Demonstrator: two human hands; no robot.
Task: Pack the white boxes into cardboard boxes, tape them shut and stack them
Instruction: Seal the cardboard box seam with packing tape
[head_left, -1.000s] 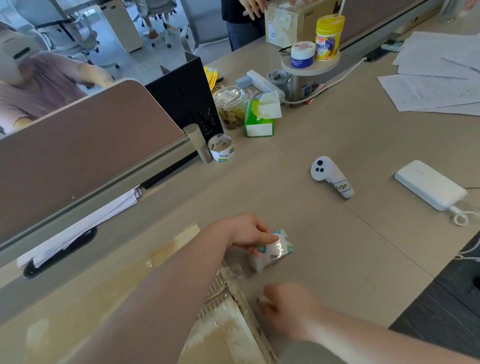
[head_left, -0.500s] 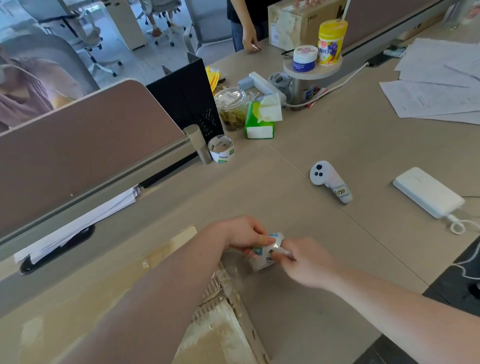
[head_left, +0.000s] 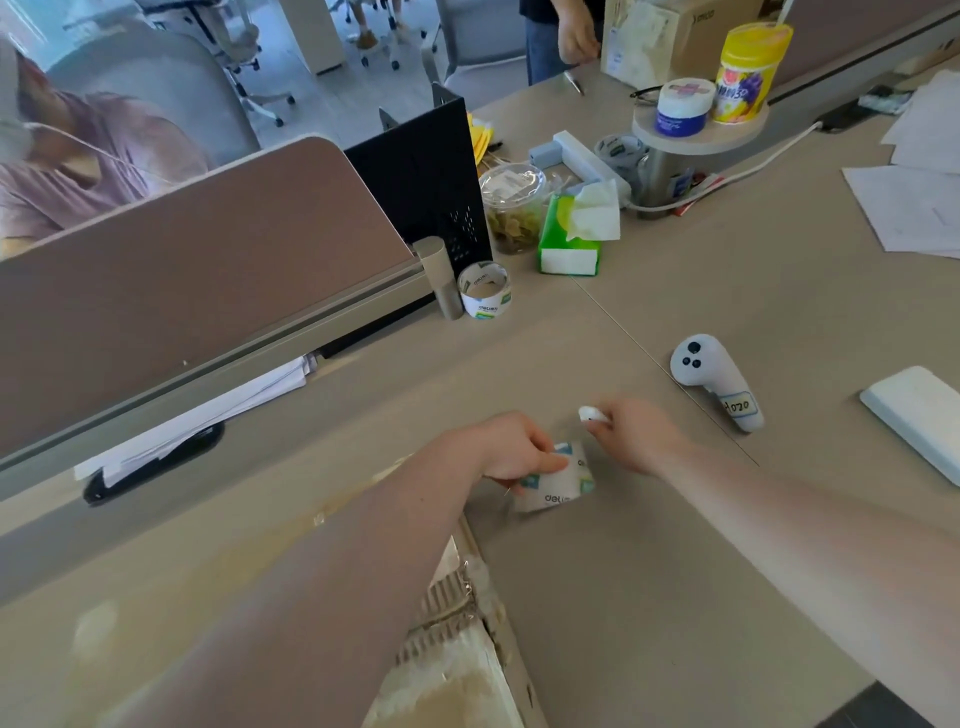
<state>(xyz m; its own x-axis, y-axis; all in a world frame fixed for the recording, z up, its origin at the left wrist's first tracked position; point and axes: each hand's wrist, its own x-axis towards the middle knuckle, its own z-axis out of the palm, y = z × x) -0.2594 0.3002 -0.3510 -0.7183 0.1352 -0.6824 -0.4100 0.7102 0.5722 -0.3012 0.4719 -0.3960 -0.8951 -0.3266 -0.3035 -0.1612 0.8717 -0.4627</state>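
My left hand (head_left: 511, 449) grips a white roll of tape (head_left: 556, 480) printed with teal marks, holding it on the desk just past the corner of a cardboard box (head_left: 457, 670). The box lies under my left forearm at the bottom of the head view, with shiny clear tape and torn edges on its top. A little right of the roll and above it, my right hand (head_left: 636, 434) pinches a small white end of tape (head_left: 589, 413). No white boxes are in sight.
A second tape roll (head_left: 484, 296) stands by the brown divider (head_left: 208, 270). To the right lie a white controller (head_left: 714, 379), a white power bank (head_left: 914, 415) and papers (head_left: 914, 208). A green tissue box (head_left: 569, 244) and jars sit farther back. A person stands at the desk's far end.
My right hand came up from the near edge, met the roll in my left hand, then drew away up and right with the tape end pinched. My left hand stayed put.
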